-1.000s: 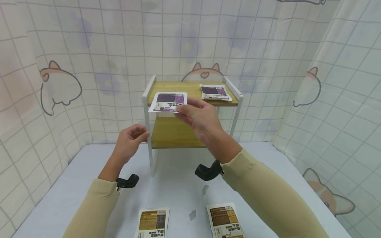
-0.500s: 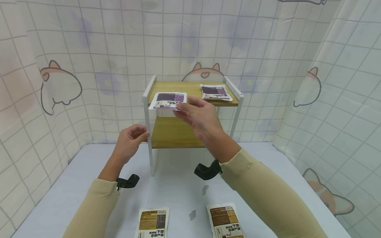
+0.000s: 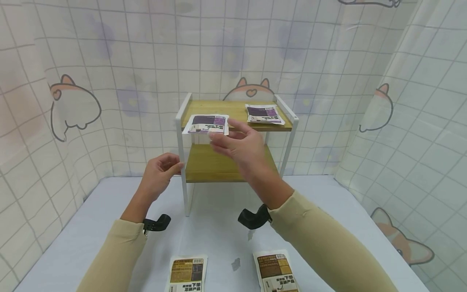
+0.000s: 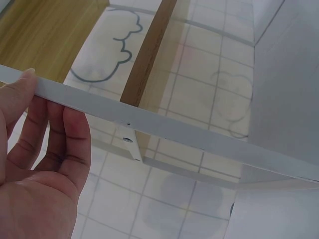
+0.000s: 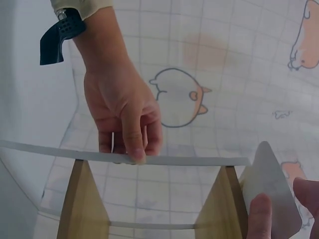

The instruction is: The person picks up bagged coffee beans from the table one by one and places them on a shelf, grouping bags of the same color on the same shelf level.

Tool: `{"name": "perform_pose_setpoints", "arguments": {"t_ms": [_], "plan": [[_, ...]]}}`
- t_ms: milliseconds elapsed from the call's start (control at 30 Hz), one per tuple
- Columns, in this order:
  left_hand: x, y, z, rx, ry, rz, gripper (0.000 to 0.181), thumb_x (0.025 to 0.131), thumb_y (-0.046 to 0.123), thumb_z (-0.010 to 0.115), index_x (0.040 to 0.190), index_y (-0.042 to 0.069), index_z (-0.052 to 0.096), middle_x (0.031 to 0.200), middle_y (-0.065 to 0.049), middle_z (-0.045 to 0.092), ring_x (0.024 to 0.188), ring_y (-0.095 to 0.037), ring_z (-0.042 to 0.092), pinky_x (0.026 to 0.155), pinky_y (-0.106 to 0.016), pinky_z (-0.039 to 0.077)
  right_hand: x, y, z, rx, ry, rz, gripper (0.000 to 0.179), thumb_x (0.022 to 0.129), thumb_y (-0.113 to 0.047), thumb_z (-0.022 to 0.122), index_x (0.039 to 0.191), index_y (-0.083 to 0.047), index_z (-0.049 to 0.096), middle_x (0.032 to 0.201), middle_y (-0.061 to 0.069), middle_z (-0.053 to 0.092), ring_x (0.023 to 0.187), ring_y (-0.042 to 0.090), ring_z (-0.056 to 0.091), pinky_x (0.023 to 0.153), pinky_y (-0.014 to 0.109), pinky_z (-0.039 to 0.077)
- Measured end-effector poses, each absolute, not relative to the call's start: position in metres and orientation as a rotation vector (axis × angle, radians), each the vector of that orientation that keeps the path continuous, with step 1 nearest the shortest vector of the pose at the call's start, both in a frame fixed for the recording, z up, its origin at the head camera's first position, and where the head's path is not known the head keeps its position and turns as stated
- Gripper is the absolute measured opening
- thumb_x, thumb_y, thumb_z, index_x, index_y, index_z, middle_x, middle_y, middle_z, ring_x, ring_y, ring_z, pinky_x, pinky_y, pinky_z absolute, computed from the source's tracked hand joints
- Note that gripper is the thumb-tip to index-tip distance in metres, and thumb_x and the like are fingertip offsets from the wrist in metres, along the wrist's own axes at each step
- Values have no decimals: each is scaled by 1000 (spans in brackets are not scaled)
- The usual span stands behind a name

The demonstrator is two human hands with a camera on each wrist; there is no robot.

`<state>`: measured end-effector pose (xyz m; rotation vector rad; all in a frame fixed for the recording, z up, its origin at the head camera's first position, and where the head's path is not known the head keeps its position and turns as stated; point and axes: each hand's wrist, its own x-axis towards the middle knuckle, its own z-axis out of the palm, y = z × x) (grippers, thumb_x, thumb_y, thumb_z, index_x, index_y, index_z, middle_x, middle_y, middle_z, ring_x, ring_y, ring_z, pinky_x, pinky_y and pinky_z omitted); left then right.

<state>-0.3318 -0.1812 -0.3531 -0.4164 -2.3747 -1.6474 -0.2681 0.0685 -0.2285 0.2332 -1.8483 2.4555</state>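
Observation:
My left hand (image 3: 159,174) pinches the white left upright (image 4: 89,97) of a two-tier shelf rack, thumb on one side and fingers on the other. A flat purple-and-white packet (image 3: 208,123) lies at the front left of the wooden top shelf (image 3: 219,107), its front edge sticking out past the shelf's edge. Beside that packet's front right corner is my right hand (image 3: 242,146), its fingers extended and parted. In the right wrist view, its digits lie on either side of the packet (image 5: 274,191), with a gap visible on one side.
A similar purple packet (image 3: 264,114) lies at the top shelf's right. The lower shelf (image 3: 219,164) is bare wood. Two brown-and-white packets, one left (image 3: 187,273) and one right (image 3: 276,272), lie on the white table (image 3: 120,202). A patterned curtain (image 3: 153,73) surrounds the table.
The right thumb has slipped off the packet's top to its front edge, and the fingers have loosened. The packet's front has settled lower at the shelf. The left hand has stayed still.

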Motion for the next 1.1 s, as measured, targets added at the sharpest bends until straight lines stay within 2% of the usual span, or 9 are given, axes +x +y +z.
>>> {"name": "perform_pose_setpoints", "arguments": {"t_ms": [200, 367, 567, 867, 1100], "plan": [[-331, -182, -353, -428, -2382, -1644, 32, 100, 32, 67, 119, 6, 67, 118, -11, 69, 101, -15, 70, 95, -22, 55, -271, 64, -230, 231, -1788, 2457, 64, 83, -7, 84, 142, -9, 60, 110, 13, 66, 90, 24, 76, 84, 33, 63], [-332, -182, -353, -428, -2383, -1639, 33, 101, 32, 67, 120, 4, 66, 117, -12, 68, 101, -15, 70, 94, -21, 55, -274, 62, -229, 210, -1792, 2433, 65, 83, -7, 85, 143, -8, 59, 106, 13, 66, 89, 23, 76, 83, 33, 63], [-332, -182, -354, -432, -2386, -1619, 38, 101, 33, 66, 122, 1, 65, 116, -12, 68, 100, -15, 70, 92, -18, 55, -278, 60, -226, 181, -1829, 2400, 67, 82, -9, 86, 143, -10, 59, 110, 13, 64, 92, 23, 77, 84, 33, 63], [-332, -182, -353, -439, -2385, -1611, 35, 101, 31, 67, 121, 2, 66, 115, -13, 68, 98, -13, 70, 92, -18, 55, -283, 59, -224, 157, -1814, 2428, 68, 82, -9, 85, 144, -9, 57, 113, 14, 70, 93, 24, 77, 82, 32, 63], [-331, -182, -353, -438, -2389, -1628, 35, 101, 31, 67, 121, 2, 66, 116, -13, 69, 98, -13, 70, 95, -23, 55, -287, 61, -221, 132, -1836, 2425, 68, 84, -9, 85, 145, -9, 55, 112, 14, 74, 88, 24, 79, 80, 32, 63]]}}
